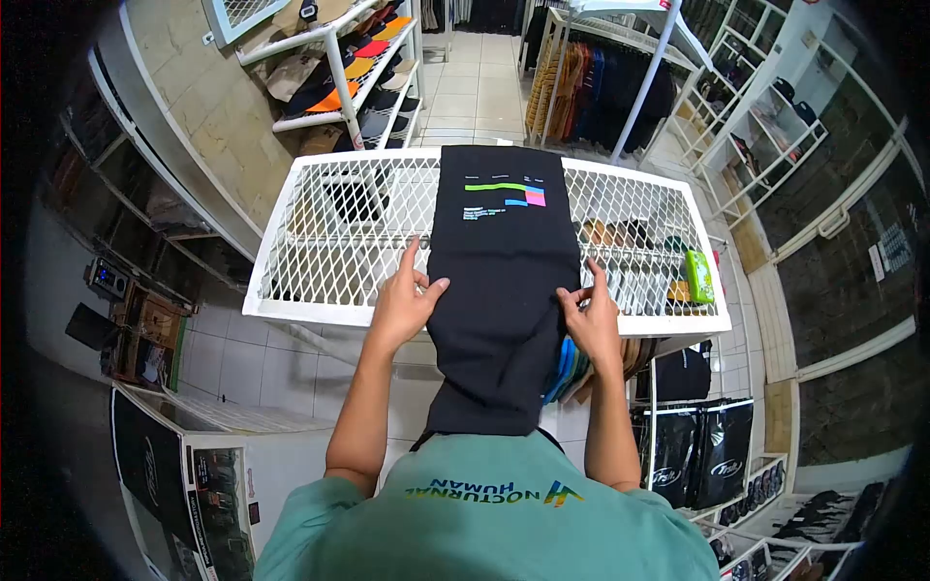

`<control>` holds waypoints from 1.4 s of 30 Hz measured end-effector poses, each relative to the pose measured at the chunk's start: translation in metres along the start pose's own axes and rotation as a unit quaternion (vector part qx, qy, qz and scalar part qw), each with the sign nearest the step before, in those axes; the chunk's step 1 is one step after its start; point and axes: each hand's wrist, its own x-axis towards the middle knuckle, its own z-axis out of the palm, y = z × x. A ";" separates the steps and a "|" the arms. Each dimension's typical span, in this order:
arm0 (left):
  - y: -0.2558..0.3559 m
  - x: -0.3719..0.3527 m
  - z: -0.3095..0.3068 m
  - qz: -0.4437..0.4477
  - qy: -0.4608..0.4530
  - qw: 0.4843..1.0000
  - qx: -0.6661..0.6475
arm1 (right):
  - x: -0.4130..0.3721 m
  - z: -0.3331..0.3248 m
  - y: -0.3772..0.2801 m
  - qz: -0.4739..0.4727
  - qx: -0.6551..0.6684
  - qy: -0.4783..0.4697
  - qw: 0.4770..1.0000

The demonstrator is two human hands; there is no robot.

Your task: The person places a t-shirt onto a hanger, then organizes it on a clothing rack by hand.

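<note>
Left hand (400, 302) and right hand (593, 315) flank the cloth (506, 266), each thumb on a long edge, forefingers reaching toward the table's far side; whether either is pinching the fabric, I cannot tell. The cloth is matte black, folded into a long strip across the middle of the table (310, 317), its top end over the far rim, its lower end hanging past the near rim toward a soft green shirt (426, 542). Flat and smooth around the crisp print (504, 192) of bars at the table's far half, it turns rippled and creased at the near rim. Hard white diamond mesh (344, 242) runs wide either side, room to slide sideways within the table's straight frame. A glossy packet (698, 277) stands at the table's right end; caps (358, 68) line shelves beyond its far left corner, and smooth tiles (470, 87) open an aisle straight beyond the table.
</note>
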 end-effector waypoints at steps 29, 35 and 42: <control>0.080 0.071 0.062 0.212 -0.056 0.966 0.135 | -0.097 -0.008 0.038 -0.006 -0.023 0.067 0.997; 0.094 0.193 0.175 0.175 0.051 0.963 0.196 | -0.095 0.027 0.037 0.002 0.089 0.079 0.993; 0.079 0.207 0.218 0.200 0.151 0.932 0.261 | -0.093 0.034 0.033 0.041 0.132 0.126 0.982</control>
